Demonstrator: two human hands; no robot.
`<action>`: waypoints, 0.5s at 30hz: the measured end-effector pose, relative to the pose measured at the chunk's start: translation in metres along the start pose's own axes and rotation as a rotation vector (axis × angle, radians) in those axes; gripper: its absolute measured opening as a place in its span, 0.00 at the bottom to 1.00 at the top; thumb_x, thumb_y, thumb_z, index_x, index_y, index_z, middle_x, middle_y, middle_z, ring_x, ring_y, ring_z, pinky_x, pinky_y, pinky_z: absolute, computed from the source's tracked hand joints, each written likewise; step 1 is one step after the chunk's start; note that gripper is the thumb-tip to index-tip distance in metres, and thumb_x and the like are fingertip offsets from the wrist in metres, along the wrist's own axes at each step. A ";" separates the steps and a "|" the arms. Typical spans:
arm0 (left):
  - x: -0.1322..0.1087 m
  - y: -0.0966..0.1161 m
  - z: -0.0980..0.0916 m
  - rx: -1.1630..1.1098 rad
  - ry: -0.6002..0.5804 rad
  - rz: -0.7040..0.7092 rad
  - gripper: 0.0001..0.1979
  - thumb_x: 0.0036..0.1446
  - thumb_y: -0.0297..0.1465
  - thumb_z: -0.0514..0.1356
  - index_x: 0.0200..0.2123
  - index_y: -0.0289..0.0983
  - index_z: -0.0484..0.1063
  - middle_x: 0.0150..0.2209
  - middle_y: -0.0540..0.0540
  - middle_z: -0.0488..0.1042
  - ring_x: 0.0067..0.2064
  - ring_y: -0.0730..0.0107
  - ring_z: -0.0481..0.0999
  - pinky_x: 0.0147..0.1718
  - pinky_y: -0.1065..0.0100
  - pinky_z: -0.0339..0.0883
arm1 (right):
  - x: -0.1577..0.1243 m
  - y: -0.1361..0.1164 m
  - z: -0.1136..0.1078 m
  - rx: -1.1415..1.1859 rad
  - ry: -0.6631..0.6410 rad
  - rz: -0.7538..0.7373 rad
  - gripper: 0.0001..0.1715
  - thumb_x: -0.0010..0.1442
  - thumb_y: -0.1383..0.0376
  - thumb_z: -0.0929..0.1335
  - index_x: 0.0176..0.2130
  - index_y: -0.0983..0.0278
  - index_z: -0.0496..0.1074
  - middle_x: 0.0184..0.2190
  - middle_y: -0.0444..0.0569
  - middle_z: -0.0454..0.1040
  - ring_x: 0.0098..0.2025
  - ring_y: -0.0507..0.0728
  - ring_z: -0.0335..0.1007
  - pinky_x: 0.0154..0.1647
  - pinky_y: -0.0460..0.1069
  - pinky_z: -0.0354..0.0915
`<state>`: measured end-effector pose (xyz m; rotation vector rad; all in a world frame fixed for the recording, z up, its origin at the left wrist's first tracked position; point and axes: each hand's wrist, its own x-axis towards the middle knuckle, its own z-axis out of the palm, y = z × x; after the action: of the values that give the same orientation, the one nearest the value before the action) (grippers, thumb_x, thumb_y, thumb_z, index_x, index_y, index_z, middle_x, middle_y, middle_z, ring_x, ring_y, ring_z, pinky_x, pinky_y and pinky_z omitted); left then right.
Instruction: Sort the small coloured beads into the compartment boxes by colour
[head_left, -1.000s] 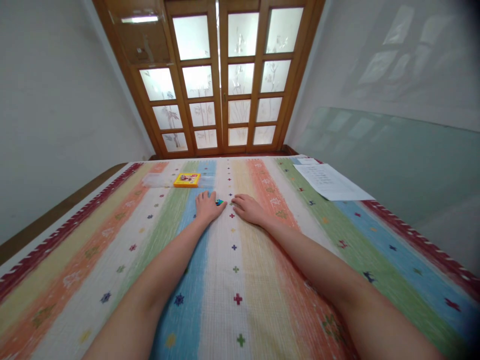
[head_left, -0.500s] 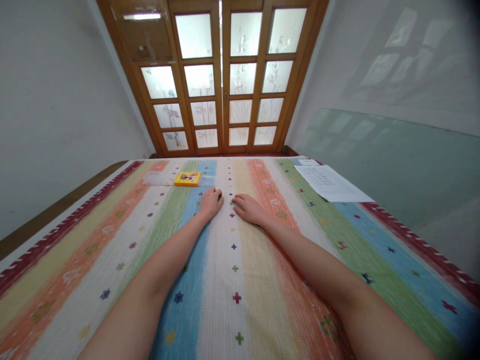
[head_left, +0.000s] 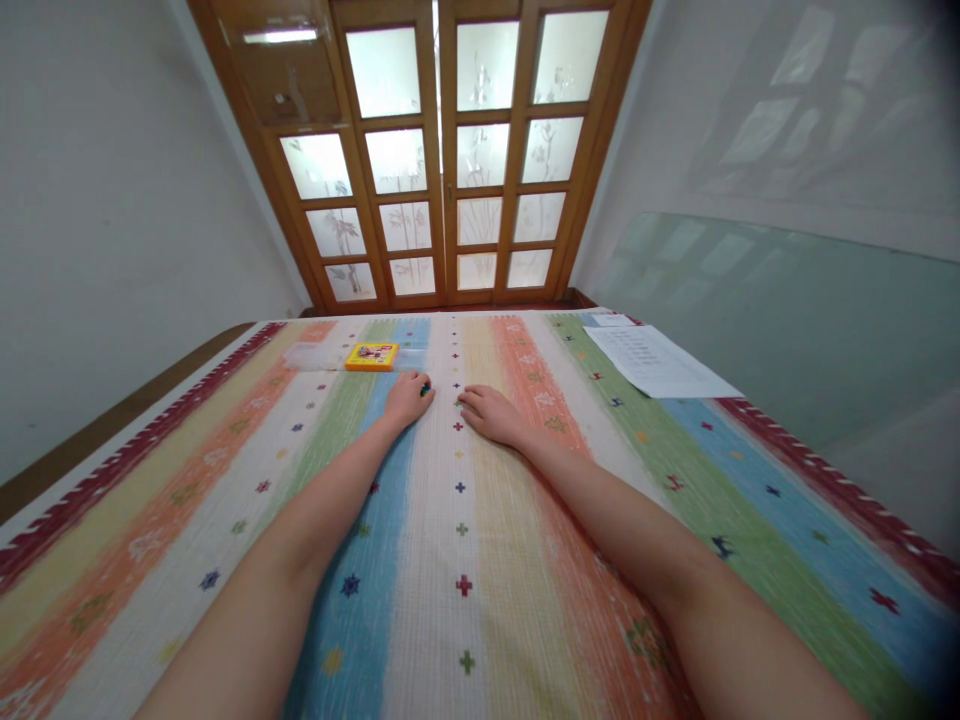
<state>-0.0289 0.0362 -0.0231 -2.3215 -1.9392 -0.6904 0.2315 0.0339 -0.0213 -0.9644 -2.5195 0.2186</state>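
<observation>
Both my forearms stretch out over a striped, many-coloured cloth (head_left: 225, 470). My left hand (head_left: 407, 397) lies far out on the blue stripe, fingers curled round a small green and dark object (head_left: 426, 390) that peeks out at its fingertips. My right hand (head_left: 486, 411) rests palm down a little to the right, fingers together and flat on the cloth, holding nothing. A gap of bare cloth separates the two hands.
A yellow box (head_left: 372, 356) lies just beyond my left hand, on a clear plastic sheet (head_left: 307, 356). A printed paper sheet (head_left: 656, 361) lies at the far right. Wooden glazed doors (head_left: 442, 150) stand behind the surface, with white walls on both sides.
My left hand has slid forward and slightly left, closing over the small object that lay exposed beside its fingers a second ago. My right hand has stayed put.
</observation>
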 end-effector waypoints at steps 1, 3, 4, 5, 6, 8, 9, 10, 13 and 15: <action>-0.001 -0.003 -0.002 -0.001 -0.004 0.019 0.07 0.69 0.36 0.61 0.43 0.40 0.78 0.47 0.41 0.76 0.52 0.55 0.74 0.55 0.58 0.68 | 0.000 0.000 0.000 0.001 -0.002 -0.001 0.20 0.74 0.60 0.67 0.61 0.64 0.77 0.62 0.60 0.75 0.64 0.64 0.70 0.67 0.59 0.63; -0.003 -0.011 -0.007 -0.003 -0.015 0.039 0.07 0.69 0.35 0.60 0.42 0.40 0.78 0.46 0.41 0.76 0.52 0.55 0.74 0.55 0.58 0.68 | 0.000 -0.001 -0.001 0.005 -0.007 -0.007 0.20 0.74 0.61 0.66 0.60 0.64 0.77 0.61 0.60 0.75 0.64 0.64 0.70 0.67 0.59 0.63; -0.004 -0.015 -0.010 -0.002 -0.021 0.041 0.07 0.69 0.35 0.60 0.42 0.41 0.78 0.46 0.41 0.76 0.52 0.55 0.74 0.55 0.59 0.68 | 0.000 -0.001 -0.001 0.008 -0.010 -0.010 0.20 0.74 0.61 0.66 0.60 0.64 0.77 0.61 0.60 0.75 0.64 0.64 0.70 0.67 0.59 0.63; -0.005 -0.021 -0.014 0.003 -0.027 0.038 0.07 0.69 0.35 0.60 0.42 0.41 0.78 0.46 0.41 0.76 0.53 0.56 0.74 0.55 0.59 0.68 | -0.001 -0.001 -0.002 0.012 -0.015 -0.013 0.20 0.74 0.61 0.66 0.60 0.63 0.77 0.61 0.60 0.75 0.64 0.64 0.70 0.67 0.59 0.63; -0.007 -0.027 -0.017 0.011 -0.032 0.033 0.07 0.69 0.35 0.60 0.42 0.41 0.78 0.47 0.41 0.76 0.53 0.56 0.74 0.55 0.59 0.68 | -0.001 -0.001 -0.002 0.015 -0.019 -0.015 0.20 0.74 0.61 0.66 0.60 0.63 0.77 0.61 0.60 0.75 0.64 0.64 0.70 0.67 0.59 0.63; -0.010 -0.040 -0.026 0.039 -0.029 0.004 0.08 0.68 0.35 0.59 0.42 0.41 0.78 0.47 0.41 0.76 0.53 0.55 0.75 0.55 0.59 0.68 | -0.001 -0.001 -0.002 0.018 -0.022 -0.014 0.20 0.74 0.61 0.66 0.60 0.63 0.77 0.62 0.60 0.75 0.64 0.64 0.70 0.67 0.60 0.64; -0.012 -0.047 -0.030 0.056 -0.028 -0.015 0.08 0.68 0.35 0.59 0.42 0.41 0.78 0.47 0.41 0.76 0.53 0.55 0.75 0.55 0.58 0.69 | -0.001 -0.001 -0.002 0.020 -0.020 -0.012 0.20 0.74 0.61 0.66 0.60 0.63 0.77 0.62 0.60 0.75 0.64 0.64 0.70 0.67 0.60 0.64; -0.014 -0.054 -0.035 0.069 -0.025 -0.033 0.09 0.68 0.36 0.59 0.42 0.40 0.78 0.48 0.40 0.77 0.53 0.54 0.75 0.55 0.57 0.69 | -0.002 -0.001 -0.002 0.020 -0.017 -0.009 0.20 0.74 0.61 0.66 0.60 0.63 0.77 0.62 0.60 0.75 0.64 0.65 0.70 0.67 0.60 0.64; -0.020 -0.072 -0.046 0.091 -0.040 -0.086 0.10 0.68 0.37 0.59 0.42 0.41 0.78 0.49 0.40 0.77 0.54 0.53 0.74 0.56 0.56 0.69 | -0.002 0.000 -0.002 0.018 -0.017 -0.004 0.20 0.74 0.61 0.66 0.61 0.62 0.77 0.62 0.60 0.74 0.64 0.65 0.70 0.67 0.61 0.64; -0.024 -0.082 -0.051 0.097 -0.039 -0.104 0.10 0.67 0.36 0.58 0.42 0.41 0.78 0.48 0.40 0.77 0.54 0.52 0.75 0.55 0.56 0.70 | -0.001 0.000 -0.002 0.014 -0.024 0.000 0.20 0.73 0.61 0.66 0.61 0.62 0.77 0.62 0.60 0.74 0.64 0.65 0.70 0.67 0.61 0.64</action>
<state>-0.1248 0.0161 -0.0059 -2.2076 -2.0732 -0.5487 0.2334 0.0331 -0.0201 -0.9624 -2.5363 0.2492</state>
